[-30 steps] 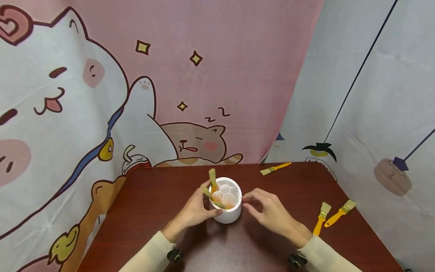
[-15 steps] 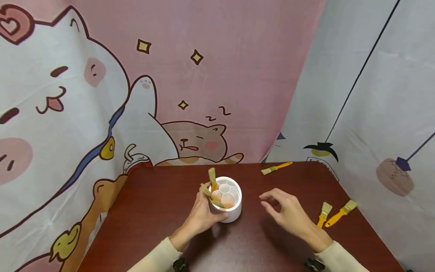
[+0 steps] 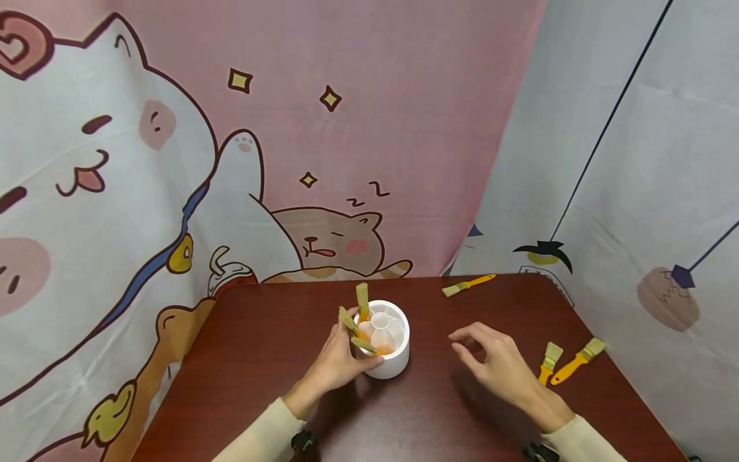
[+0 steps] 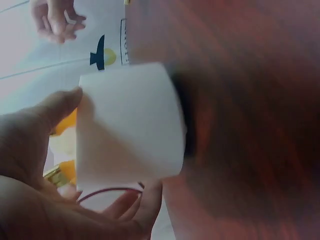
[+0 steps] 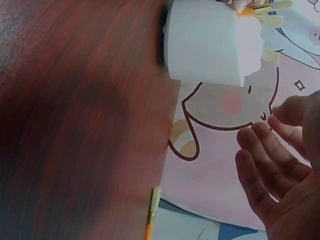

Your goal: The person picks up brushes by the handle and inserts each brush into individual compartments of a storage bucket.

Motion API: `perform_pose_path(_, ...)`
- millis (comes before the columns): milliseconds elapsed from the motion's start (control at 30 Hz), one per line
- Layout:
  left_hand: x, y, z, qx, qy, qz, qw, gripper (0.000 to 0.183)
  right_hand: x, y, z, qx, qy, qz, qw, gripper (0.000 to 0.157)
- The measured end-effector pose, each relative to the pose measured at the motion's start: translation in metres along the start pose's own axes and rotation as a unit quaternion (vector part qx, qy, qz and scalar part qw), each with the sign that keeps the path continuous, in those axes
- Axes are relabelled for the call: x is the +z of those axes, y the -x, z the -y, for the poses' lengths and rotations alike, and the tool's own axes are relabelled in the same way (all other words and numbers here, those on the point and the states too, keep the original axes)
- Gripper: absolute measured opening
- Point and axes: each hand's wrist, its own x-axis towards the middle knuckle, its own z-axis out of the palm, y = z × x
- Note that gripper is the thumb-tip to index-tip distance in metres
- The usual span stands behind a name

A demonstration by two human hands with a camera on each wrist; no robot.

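A white round holder (image 3: 394, 364) with petal-like compartments stands on the table, its plain side filling the middle of the left wrist view. My left hand (image 3: 331, 369) grips its left side, thumb at the near rim and fingers round the far side. Several brushes with yellow handles lean in the left compartments; one paintbrush (image 3: 362, 296) stands nearly upright, bristles up. My right hand (image 3: 499, 369) hovers to the right of the holder, fingers loosely bent and holding nothing. In the right wrist view that hand (image 5: 280, 170) is apart from the holder (image 5: 205, 42).
Two paintbrushes lie at the table's right, one (image 3: 551, 356) partly hidden behind the right hand and another (image 3: 580, 361) beside it. A further paintbrush (image 3: 469, 285) lies by the back edge of the brown table (image 3: 254, 359). Printed cloth (image 3: 416, 128) hangs behind.
My right hand has drawn away from the holder's rim to the right. My left hand keeps its grip, and the near brush in the holder has tipped further left.
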Motion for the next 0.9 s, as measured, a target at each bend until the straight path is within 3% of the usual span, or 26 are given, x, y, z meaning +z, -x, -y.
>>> perform_pose_path(267, -0.017, -0.009, 0.004, 0.021, 0.03, 0.063, 0.9973, 0.112, -0.003, 0.003, -0.006, -0.003, 0.006, -0.015, 1.0, 0.035)
perform_pose_path(533, -0.023, -0.012, 0.005, -0.001, 0.116, 0.112, 0.987, 0.115, -0.008, 0.008, -0.014, 0.014, 0.02, -0.024, 0.999, 0.031)
perform_pose_path(900, -0.023, -0.014, 0.007, -0.02, 0.125, 0.113, 0.9855, 0.117, -0.03, 0.018, -0.042, 0.045, 0.053, -0.034, 0.997, 0.029)
